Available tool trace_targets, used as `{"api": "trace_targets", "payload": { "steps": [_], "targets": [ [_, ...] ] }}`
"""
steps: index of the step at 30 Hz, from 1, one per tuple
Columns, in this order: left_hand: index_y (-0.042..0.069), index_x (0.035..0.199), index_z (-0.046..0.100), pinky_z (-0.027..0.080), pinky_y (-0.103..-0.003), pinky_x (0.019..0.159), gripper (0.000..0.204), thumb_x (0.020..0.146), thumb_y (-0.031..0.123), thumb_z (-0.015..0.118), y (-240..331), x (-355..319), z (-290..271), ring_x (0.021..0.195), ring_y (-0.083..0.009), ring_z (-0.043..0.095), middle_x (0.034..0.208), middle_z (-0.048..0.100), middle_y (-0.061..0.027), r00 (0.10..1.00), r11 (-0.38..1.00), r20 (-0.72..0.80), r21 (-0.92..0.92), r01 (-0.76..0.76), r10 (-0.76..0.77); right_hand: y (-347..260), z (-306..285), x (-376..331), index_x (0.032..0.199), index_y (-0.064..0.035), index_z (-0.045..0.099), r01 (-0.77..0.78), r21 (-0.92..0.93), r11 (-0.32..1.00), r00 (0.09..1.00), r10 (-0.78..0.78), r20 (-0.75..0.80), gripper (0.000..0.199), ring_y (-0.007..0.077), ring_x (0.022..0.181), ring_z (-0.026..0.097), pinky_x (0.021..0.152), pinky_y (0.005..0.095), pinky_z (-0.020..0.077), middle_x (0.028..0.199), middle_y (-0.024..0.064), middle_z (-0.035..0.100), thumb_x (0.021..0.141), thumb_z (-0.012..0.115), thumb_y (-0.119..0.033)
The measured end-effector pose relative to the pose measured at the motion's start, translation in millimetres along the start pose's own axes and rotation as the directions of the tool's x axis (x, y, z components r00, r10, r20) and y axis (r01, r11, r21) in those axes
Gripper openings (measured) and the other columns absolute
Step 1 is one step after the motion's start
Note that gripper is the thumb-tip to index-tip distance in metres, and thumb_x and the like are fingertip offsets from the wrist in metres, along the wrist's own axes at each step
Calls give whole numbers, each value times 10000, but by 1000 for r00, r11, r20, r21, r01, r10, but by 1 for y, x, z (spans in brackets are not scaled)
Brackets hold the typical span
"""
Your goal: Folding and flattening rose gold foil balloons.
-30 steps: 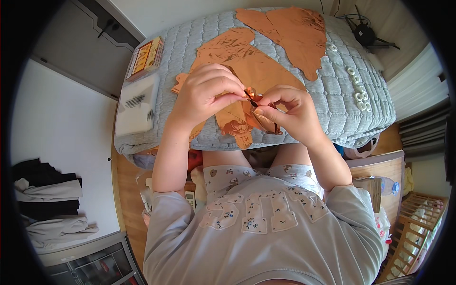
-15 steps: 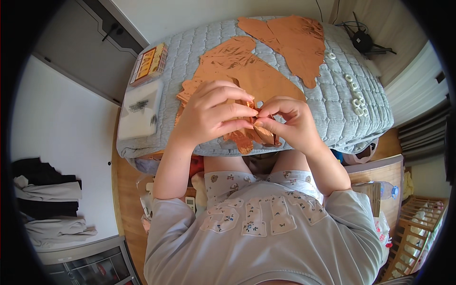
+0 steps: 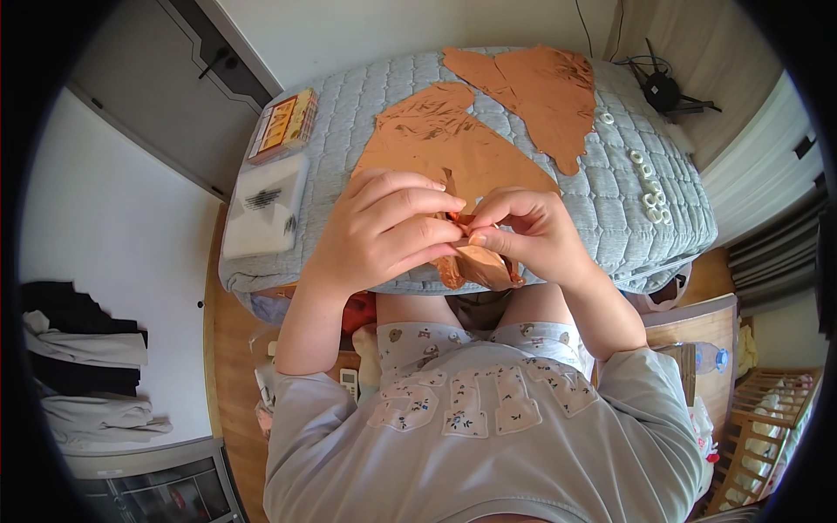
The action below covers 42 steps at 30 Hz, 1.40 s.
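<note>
Just above the near edge of the quilted mattress (image 3: 331, 118), my two hands meet at a crumpled strip of copper-coloured foil, which looks like part of a flat foil balloon (image 3: 490, 270). My left hand (image 3: 377, 228) comes from the left, its fingers closed on the foil. Thumb and forefinger of my right hand (image 3: 534, 231) pinch the same piece from the other side. The exact spot between the fingertips is hidden. Behind my hands lies a flat, uninflated copper foil balloon (image 3: 466, 144), its near part covered by my hands.
Another flat copper foil sheet (image 3: 547, 96) lies farther back. Several small white rolls (image 3: 652, 200) sit at the right. On the left are a packaged box (image 3: 283, 126) and a clear plastic bag (image 3: 264, 209). A black router (image 3: 661, 90) with cables stands at the far right corner.
The bed sits slightly lower in the picture. My fingers have shifted a little on the foil, and its hanging end below my hands is turned differently. Both hands keep their grip.
</note>
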<state>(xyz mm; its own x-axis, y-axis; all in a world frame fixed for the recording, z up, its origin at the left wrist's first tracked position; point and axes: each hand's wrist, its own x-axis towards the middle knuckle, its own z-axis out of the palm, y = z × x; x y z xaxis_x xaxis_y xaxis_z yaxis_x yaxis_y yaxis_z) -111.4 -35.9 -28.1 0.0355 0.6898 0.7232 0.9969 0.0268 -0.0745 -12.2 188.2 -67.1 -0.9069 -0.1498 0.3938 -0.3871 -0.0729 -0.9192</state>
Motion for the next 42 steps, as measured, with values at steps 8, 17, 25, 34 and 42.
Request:
{"api": "trace_targets", "payload": {
  "steps": [8,17,25,34,42],
  "targets": [
    [173,833,659,480,-367,849,279,634,134,851,8,-9,-43,1007,-231,634,1158,696,29,997,980,-81,198,24,-8,-30,-15,26,1013,-8,702,-76,71,995,996,73,49,58,101,904,671,814,256,548,1015,55,721,965,708,-40],
    [74,968,582,529,-306,822,251,829,-54,748,-51,-54,-122,905,-143,692,1036,741,-83,895,902,-199,-258,345,-399,-100,-115,125,1125,-49,661,-221,-114,969,970,205,-132,215,83,882,697,798,240,575,1000,24,717,1045,619,-244],
    [-8,1235,612,525,-246,854,273,992,97,676,-150,-21,-181,934,-98,681,1014,734,-66,623,706,-335,-271,655,-707,-169,-188,250,1023,-49,779,-176,-980,94,961,-198,-192,215,297,785,728,685,409,564,995,152,773,927,720,-232],
    [-4,1197,599,543,-258,831,276,1028,205,658,-256,-101,-200,922,-142,720,1033,729,-94,470,604,-602,-26,796,-646,-188,-221,296,994,-9,744,-494,-869,-8,639,-681,-357,216,417,956,709,829,472,573,1002,235,736,930,618,-173],
    [-5,1122,582,539,-276,889,164,1045,137,614,-266,-271,-156,1006,-142,706,1105,720,-123,484,585,-472,-86,807,-737,-149,-138,264,1099,-80,696,291,-929,-230,715,-592,371,241,366,1014,682,863,442,556,1217,154,690,912,681,-232]
  ]
}}
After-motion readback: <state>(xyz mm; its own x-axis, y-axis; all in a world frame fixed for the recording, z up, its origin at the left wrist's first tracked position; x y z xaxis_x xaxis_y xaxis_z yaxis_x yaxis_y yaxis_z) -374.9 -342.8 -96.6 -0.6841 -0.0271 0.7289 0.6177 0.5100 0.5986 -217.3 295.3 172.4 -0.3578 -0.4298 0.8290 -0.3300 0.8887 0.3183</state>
